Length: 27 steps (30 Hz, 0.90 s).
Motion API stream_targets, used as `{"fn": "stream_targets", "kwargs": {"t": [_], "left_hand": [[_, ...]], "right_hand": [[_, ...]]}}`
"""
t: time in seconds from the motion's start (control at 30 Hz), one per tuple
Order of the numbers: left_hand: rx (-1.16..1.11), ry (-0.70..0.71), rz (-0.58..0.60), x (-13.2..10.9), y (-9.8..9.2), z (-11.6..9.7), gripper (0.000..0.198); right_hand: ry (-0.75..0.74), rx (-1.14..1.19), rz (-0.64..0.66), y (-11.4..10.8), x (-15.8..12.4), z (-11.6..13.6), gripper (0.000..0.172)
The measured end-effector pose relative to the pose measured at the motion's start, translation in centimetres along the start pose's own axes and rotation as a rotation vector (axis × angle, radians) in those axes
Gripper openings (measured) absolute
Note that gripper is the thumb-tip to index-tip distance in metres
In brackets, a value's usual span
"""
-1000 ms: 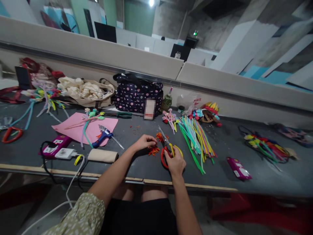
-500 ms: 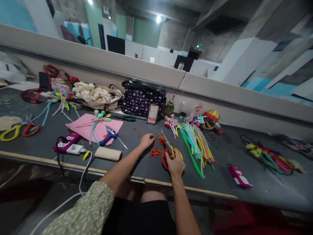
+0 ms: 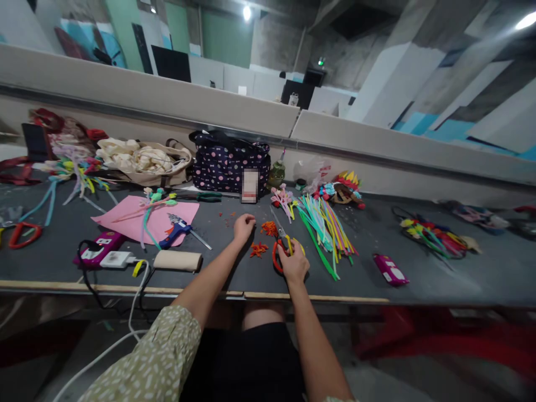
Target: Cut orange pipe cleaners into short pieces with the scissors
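Left hand now off orange scraps

Head camera looks forward-down, near table

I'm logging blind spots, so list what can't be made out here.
Head view only.
Handles of the scissors: partly covered by the right hand.
Whatever the left hand may hold: hidden by its curled fingers.
Tag on the polka-dot bag: blurred out.
Print on the purple packet: too small to read.
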<state>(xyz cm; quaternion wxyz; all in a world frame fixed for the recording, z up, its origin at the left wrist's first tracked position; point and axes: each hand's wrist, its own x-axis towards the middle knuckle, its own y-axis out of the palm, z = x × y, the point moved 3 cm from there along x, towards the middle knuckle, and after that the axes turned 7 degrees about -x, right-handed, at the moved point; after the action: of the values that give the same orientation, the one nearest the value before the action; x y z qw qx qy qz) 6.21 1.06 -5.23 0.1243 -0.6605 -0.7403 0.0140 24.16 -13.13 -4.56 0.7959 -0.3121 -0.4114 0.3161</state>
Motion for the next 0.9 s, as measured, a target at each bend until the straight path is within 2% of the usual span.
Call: {"fn": "stream_targets", "kwargs": {"t": [0.13, 0.3, 0.4, 0.53, 0.63, 0.7, 0.8, 0.9], "left_hand": [[0.242, 0.169, 0.086, -1.3, 0.4, -0.7, 0.017], [0.504, 0.288, 0.218, -2.4, 1.2, -1.4, 0.024], [0.599, 0.325, 0.272, -2.5, 1.4, -1.5, 0.024], [0.608, 0.323, 0.274, -2.4, 1.4, -1.4, 0.02], [0.491, 0.309, 0.253, -2.1, 1.1, -1.4, 0.019], [0.331, 0.249, 0.202, -1.8, 0.7, -1.4, 0.018], [-0.047, 0.068, 0.137, -1.6, -0.5, -1.0, 0.022], [-0.417, -0.093, 0.131, -1.7, -1.9, -0.6, 0.027]], "right_hand": [[0.016, 0.0, 0.014, -0.2, 0.0, 0.2, 0.052], [0.013, -0.008, 0.024, -0.2, -0.1, 0.2, 0.052], [0.004, -0.007, 0.024, 0.0, -0.1, 0.1, 0.052], [-0.029, -0.021, 0.025, 0.2, 0.0, 0.0, 0.051], [-0.031, -0.029, 0.018, 0.2, 0.0, 0.0, 0.049], [-0.041, -0.027, 0.016, 0.2, 0.0, 0.0, 0.049], [-0.076, -0.018, 0.007, 0.3, -0.1, 0.0, 0.051], [-0.105, -0.014, -0.018, 0.5, -0.3, -0.1, 0.053]]}}
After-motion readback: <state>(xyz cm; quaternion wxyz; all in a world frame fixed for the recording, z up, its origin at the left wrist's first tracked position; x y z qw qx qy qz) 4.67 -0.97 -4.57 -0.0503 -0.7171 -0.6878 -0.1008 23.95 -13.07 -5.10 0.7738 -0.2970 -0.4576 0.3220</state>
